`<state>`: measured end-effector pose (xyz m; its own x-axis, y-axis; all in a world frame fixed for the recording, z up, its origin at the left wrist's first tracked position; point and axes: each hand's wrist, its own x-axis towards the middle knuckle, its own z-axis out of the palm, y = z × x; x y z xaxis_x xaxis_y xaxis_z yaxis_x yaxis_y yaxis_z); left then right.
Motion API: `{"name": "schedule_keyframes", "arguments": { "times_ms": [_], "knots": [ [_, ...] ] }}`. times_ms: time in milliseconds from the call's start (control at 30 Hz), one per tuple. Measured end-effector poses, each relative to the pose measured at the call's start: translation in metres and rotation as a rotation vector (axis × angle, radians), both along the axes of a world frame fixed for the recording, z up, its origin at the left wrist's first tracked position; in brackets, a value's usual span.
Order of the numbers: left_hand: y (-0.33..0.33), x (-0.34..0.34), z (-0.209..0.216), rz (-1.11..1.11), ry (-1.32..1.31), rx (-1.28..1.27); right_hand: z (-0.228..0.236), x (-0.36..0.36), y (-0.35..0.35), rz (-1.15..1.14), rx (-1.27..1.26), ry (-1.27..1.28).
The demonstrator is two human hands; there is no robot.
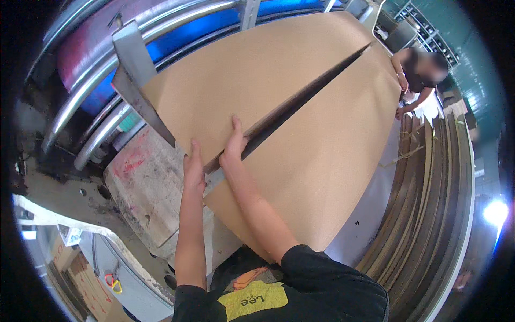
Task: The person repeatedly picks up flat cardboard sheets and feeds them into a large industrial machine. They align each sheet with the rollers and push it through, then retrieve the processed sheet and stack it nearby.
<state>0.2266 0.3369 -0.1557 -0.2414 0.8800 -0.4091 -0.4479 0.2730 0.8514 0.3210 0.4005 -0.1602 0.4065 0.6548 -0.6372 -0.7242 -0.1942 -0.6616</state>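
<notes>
A large brown cardboard sheet (247, 75) spreads away from me at a slant, its thick-looking near edge dark in shadow. My left hand (195, 167) is closed on its near left corner, thumb on top and fingers underneath. Further along that edge, my right hand (234, 142) grips the same sheet with the thumb lying on its upper face. A second brown cardboard sheet (327, 145) lies on the near side, under my right forearm. Between the two runs a dark wedge-shaped gap that narrows toward the far end.
Metal rollers (86, 99) and an upright steel plate (142, 102) stand at the left, beside a stained board (145, 172). Several cardboard sheets stand on edge in a stack (429, 198) at the right. A co-worker (416, 75) leans at the far end. Scissors (113, 283) lie lower left.
</notes>
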Motion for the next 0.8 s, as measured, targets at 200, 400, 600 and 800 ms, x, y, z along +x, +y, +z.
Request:
{"name": "schedule_keyframes", "arguments": {
  "times_ms": [200,400,600,800],
  "knots": [
    [0.001,-0.001,0.000,-0.005,-0.072,0.014,-0.001,-0.003,0.000,-0.022,0.080,-0.030],
    [0.000,-0.002,0.000,-0.041,-0.067,0.046,-0.006,-0.001,0.005,0.004,-0.002,-0.008],
    [0.004,-0.006,-0.016,-0.043,-0.065,0.033,-0.003,-0.001,0.000,-0.010,0.061,0.030],
    [0.008,-0.005,-0.012,-0.010,-0.053,-0.027,0.012,0.000,-0.005,0.010,0.080,0.013]
  ]
}}
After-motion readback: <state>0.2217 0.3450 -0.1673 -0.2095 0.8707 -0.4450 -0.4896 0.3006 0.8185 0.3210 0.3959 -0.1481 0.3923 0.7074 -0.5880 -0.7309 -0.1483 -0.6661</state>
